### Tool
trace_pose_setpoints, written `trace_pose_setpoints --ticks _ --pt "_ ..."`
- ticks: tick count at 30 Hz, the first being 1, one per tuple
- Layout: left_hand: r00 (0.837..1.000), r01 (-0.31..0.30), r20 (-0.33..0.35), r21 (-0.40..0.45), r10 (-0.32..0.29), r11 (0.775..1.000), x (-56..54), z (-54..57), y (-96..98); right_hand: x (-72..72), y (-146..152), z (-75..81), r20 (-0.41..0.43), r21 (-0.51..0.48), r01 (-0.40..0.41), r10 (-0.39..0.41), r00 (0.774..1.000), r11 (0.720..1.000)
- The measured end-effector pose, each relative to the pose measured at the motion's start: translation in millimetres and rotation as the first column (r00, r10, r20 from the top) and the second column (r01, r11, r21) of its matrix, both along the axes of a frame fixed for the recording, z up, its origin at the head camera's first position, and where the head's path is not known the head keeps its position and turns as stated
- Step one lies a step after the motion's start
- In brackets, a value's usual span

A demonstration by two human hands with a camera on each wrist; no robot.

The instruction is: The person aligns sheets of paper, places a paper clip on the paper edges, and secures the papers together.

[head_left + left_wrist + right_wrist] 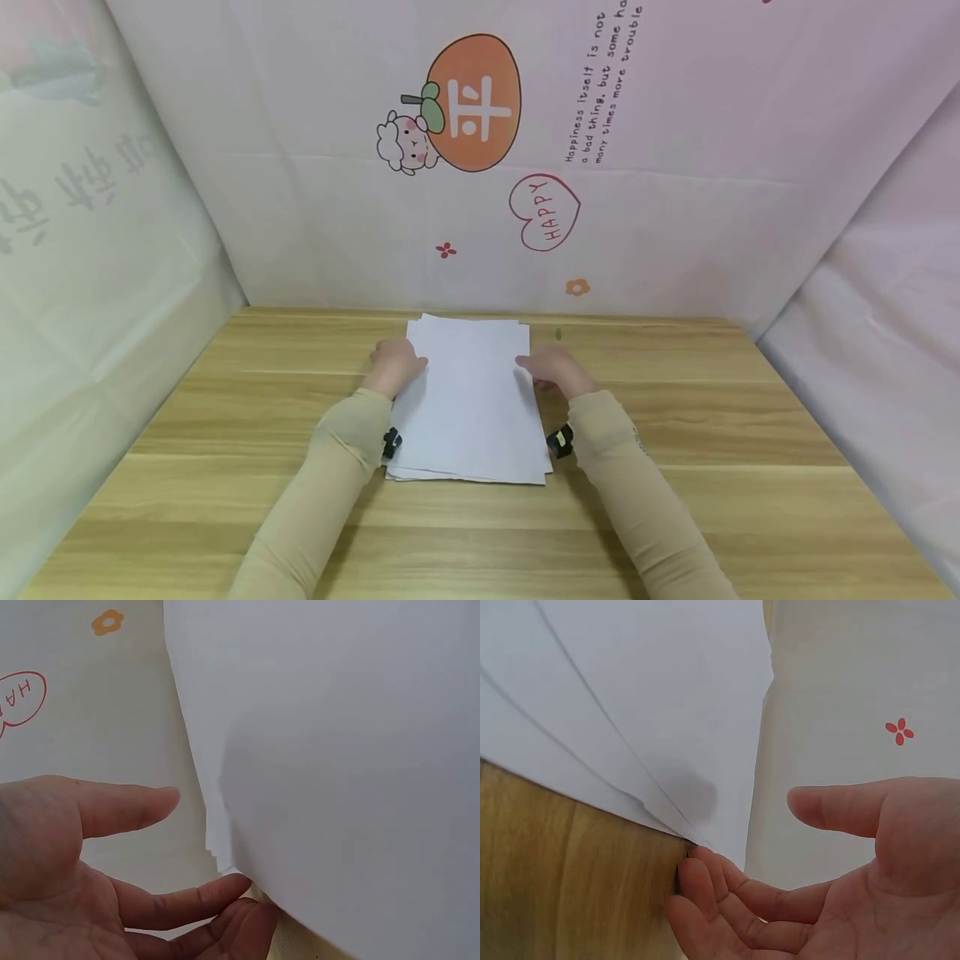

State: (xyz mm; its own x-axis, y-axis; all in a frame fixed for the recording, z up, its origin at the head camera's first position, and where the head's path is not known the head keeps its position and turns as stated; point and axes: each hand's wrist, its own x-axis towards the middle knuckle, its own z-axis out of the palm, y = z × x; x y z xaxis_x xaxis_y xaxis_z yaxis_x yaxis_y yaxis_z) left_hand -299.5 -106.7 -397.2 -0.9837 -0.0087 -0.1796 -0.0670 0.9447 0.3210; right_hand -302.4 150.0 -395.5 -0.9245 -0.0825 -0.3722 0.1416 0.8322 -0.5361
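A loose stack of white paper sheets (pixel 471 400) lies on the wooden table, its edges slightly out of line. My left hand (pixel 395 364) is at the stack's left edge. In the left wrist view its thumb stands raised, apart from the paper, while the fingertips (pixel 232 889) meet the sheets' edge. At the opposite side is my right hand (pixel 553 368). The right wrist view shows its fingertips (pixel 697 877) right at the lower edge of the sheets, with the thumb held off them. Neither thumb presses on the paper there.
The wood-grain table (pixel 660 433) extends to both sides of the stack. A small green piece (pixel 558 334) lies near the back edge. Behind stands a white printed cloth (pixel 322 233), and hanging cloth also closes off the left and right sides.
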Motion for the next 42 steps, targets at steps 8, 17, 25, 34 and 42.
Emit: trace_pose_setpoints --ticks 8,17,25,34,42 --pt "1.0 -0.017 -0.013 0.01 0.017 1.0 -1.6 -1.5 1.1 1.8 1.1 2.3 0.021 -0.08 0.065 -0.064 0.998 0.995" --pt "1.0 -0.011 -0.01 0.051 0.012 0.999 -0.8 -0.9 1.0 0.0 3.4 -2.9 0.026 -0.153 0.09 -0.087 0.996 0.984" --pt "1.0 -0.023 0.003 0.051 0.023 0.998 0.0 -1.2 2.1 0.7 3.8 -1.5 0.057 -0.194 0.101 -0.092 0.994 0.976" --pt "0.999 -0.034 0.003 0.057 0.034 0.998 0.3 -2.0 3.7 2.7 7.3 1.4 0.116 -0.262 0.113 -0.084 0.99 0.958" --pt "0.999 -0.033 0.009 0.081 0.032 0.996 -1.8 -3.5 3.0 3.1 8.9 -0.3 0.111 -0.248 0.11 -0.084 0.99 0.962"
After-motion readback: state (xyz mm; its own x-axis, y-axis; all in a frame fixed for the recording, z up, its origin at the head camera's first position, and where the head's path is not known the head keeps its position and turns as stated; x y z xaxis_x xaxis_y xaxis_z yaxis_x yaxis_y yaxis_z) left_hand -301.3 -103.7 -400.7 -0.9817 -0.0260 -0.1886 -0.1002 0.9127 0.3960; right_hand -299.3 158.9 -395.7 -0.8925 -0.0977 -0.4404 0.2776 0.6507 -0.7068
